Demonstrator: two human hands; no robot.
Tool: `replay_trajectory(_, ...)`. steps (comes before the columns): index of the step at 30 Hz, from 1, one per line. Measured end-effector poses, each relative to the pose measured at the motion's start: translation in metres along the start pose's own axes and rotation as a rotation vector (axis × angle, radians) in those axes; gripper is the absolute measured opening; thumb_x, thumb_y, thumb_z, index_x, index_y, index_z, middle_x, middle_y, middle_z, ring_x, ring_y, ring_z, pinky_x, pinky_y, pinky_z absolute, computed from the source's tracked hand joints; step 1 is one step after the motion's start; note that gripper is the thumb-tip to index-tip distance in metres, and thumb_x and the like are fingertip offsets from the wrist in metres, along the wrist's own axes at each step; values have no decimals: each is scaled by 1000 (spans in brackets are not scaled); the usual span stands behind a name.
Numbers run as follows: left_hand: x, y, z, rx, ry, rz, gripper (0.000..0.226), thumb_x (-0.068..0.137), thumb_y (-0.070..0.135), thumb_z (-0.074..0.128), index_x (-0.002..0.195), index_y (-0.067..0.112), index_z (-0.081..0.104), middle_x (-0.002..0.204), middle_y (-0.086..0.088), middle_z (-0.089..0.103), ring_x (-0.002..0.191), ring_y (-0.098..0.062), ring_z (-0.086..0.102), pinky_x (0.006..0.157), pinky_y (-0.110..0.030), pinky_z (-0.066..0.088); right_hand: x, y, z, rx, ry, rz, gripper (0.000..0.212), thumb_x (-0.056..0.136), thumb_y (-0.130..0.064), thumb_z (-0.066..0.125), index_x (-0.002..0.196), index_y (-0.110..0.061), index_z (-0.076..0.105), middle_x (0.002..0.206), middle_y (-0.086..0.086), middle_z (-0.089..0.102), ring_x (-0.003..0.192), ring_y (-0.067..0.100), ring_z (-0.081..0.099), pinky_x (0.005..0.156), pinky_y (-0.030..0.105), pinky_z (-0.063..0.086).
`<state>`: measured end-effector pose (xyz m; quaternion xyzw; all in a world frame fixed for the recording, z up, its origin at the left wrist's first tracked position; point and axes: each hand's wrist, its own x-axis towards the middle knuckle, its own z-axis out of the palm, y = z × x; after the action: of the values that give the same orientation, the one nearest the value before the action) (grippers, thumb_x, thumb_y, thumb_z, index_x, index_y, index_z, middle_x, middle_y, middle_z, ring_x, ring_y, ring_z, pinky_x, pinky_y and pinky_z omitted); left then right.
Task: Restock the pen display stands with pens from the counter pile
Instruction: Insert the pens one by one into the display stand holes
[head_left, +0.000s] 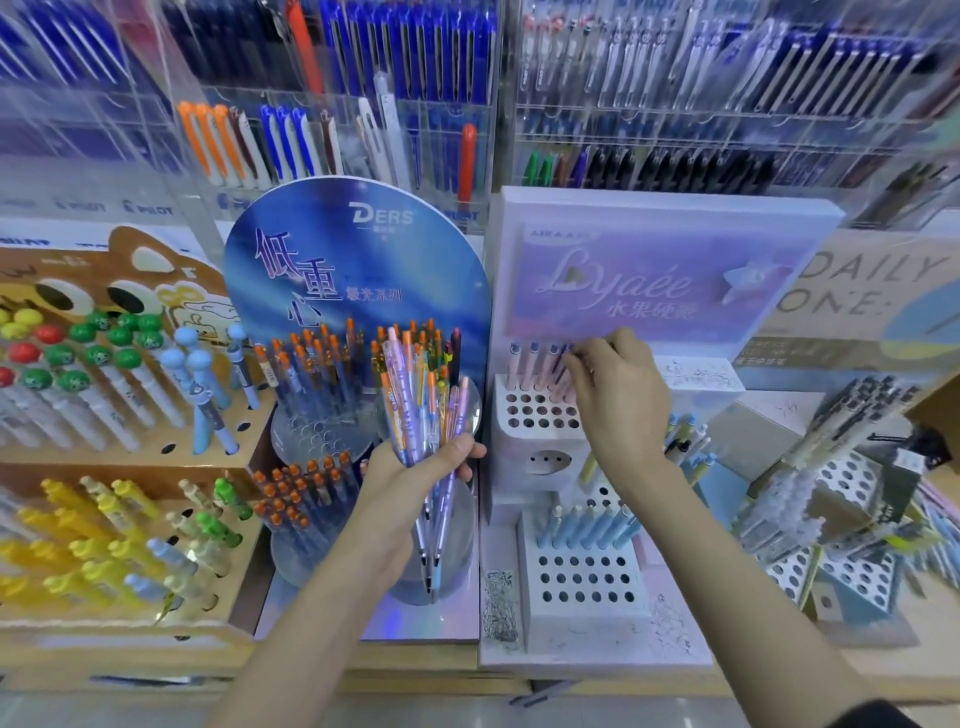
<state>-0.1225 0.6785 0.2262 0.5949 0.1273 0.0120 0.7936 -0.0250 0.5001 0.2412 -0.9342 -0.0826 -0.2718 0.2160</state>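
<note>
Left hand (415, 470) grips pen bundle (418, 395) (right hand (618, 400) pinches a pen (561, 362)).

Glossy plastic pens (421, 415); matt white stand (524, 441); clear glossy acrylic racks (363, 135); glossy card backboard (322, 249).

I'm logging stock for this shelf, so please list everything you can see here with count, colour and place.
pen bundle: one handful, pink, blue and orange, in front of the blue stand
single pen: one, dark-looking, mostly hidden, at the lilac stand's top row
lilac stand: one, white and lilac, centre right
pink pens: about four, lilac stand's top row
light blue pens: several, its lower block
blue stand: one, oval back, centre, holding orange-capped pens
cat stand: one, tan, left, holding ball-topped and yellow pens
wall racks: clear, behind, many pens
perforated stand: one, white, right
left hand: grips the pen bundle
right hand: pinches the single pen
</note>
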Motion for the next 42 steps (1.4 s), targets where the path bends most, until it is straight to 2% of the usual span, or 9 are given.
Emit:
replay_trajectory(8, -1, -1, 3, 12, -19, 1, 18, 79, 15, 68, 97, 11, 67, 77, -2, 73, 62, -9, 61, 59, -18, 49, 10, 7, 5, -37, 19, 41, 27, 89, -32, 65, 81, -6, 66, 83, 7, 60, 85, 27, 51, 53, 28, 26)
replay_trajectory(13, -3, -1, 4, 0, -26, 6, 32, 71, 22, 70, 100, 9, 66, 76, -2, 73, 61, -9, 61, 58, -18, 49, 10, 9, 8, -3, -51, 103, 30, 91, -39, 60, 95, -12, 69, 87, 2, 62, 93, 23, 49, 57, 30, 30)
replay_trajectory(16, -6, -1, 2, -16, -38, 16, 37, 69, 24, 70, 102, 8, 66, 77, -2, 73, 62, -10, 62, 58, -18, 49, 6, 8, -8, 355, -31, 259, 31, 95, -36, 54, 112, -13, 65, 78, -4, 61, 87, 15, 55, 68, 31, 42)
replay_trajectory(18, -7, -1, 0, -10, -56, 20, 35, 70, 25, 70, 101, 9, 66, 79, -3, 73, 63, -10, 62, 60, -18, 50, -2, 2, -23, 584, 10, 304, 24, 97, -31, 51, 111, -16, 64, 71, -11, 59, 68, 0, 54, 63, 18, 41)
replay_trajectory(20, -9, 0, -1, 4, -79, 15, 32, 71, 24, 70, 100, 9, 66, 82, -5, 74, 64, -10, 61, 60, -18, 50, -15, -10, -35, 657, -95, 250, 17, 97, -28, 51, 97, -18, 65, 64, -15, 58, 58, -3, 49, 54, 11, 36)
replay_trajectory(22, -11, -1, -1, 3, -95, -5, 34, 71, 24, 70, 100, 9, 66, 83, -6, 74, 64, -11, 62, 60, -18, 49, -29, -27, -38, 763, -359, 229, 15, 96, -26, 54, 90, -20, 67, 60, -23, 57, 54, -3, 48, 50, 9, 38)
replay_trajectory(26, -18, -6, -3, 6, -113, -21, 41, 68, 23, 72, 104, 5, 66, 83, -9, 74, 64, -12, 63, 60, -21, 51, -46, -53, -32, 1037, -685, 392, 13, 92, -19, 60, 81, -16, 67, 51, -18, 51, 50, 1, 42, 49, 18, 33)
replay_trajectory(33, -32, -19, -11, -28, -56, -55, 27, 71, 23, 70, 93, 9, 69, 80, -5, 75, 70, -16, 71, 64, -20, 54, -69, -55, -24, 1163, -542, 519, 12, 93, -10, 57, 84, -4, 63, 74, 9, 64, 71, 17, 58, 57, 19, 45)
replay_trajectory(42, -56, -47, -77, 41, 160, -125, 9, 85, 8, 65, 92, 14, 67, 82, -5, 75, 62, -13, 64, 56, -24, 49, -89, -50, -4, 1051, -187, 483, 6, 92, -13, 60, 88, -10, 61, 73, -2, 66, 66, 9, 64, 63, 20, 52)
